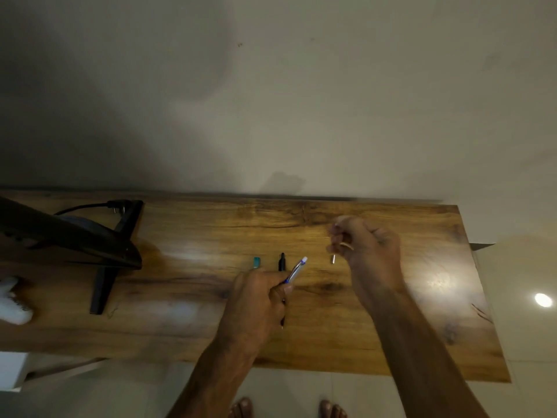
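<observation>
Pen barrel: clear, with a blue band and a white end. It is pinched in the grip of the left hand over the wooden worktop, with its white end slanting up and to the right.

- **Far left of the barrel:** a white cloth, then a dark screen on a black stand.
- **Just left of the barrel, on the worktop:** a small teal piece, then a short black piece. The two lie close together but do not touch.
- **Below the barrel:** a thin dark rod, partly hidden under the left hand.
- **Right of the barrel:** a small silver sleeve lying on the worktop.
- **Farther right of the barrel:** the raised right hand. Its grip is curled around a thin pale piece, which is too blurred to identify.
</observation>
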